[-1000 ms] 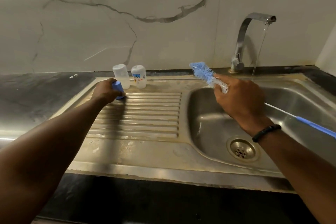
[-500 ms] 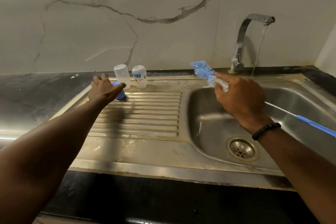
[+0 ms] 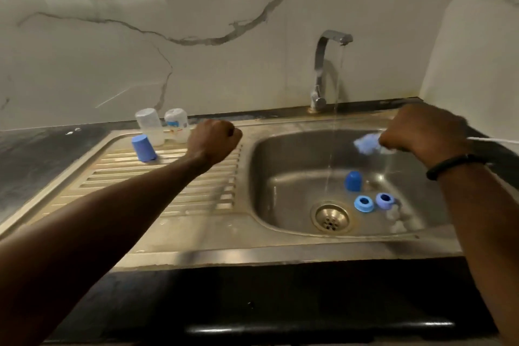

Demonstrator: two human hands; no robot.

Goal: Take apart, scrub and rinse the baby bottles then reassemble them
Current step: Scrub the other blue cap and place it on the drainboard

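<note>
So the left hand [image 3: 213,139] is curled into a fist over the ribbed draining board [image 3: 168,174], not holding anything as far as I can see. The right hand [image 3: 421,132] is gripping a bottle brush [image 3: 366,143] over the sink bowl [image 3: 280,177], with the blurry blue bristles poking out to the left of the fist and the thin white handle running off to the right.

Two clear bottles sit upside down at the back of the draining board, touching each other: a plain one [image 3: 148,125] and one with a blue and red label [image 3: 177,123]. The writing on it is too blurry to read. A blue cap [image 3: 143,148] stands tilted just in front of the plain one.

Down in the bowl there's another blue cap [image 3: 353,180], and two blue rings [image 3: 364,203] [image 3: 384,200] side by side near the drain [image 3: 331,217]. The tap [image 3: 323,64] is running a thin stream into the bowl.
</note>
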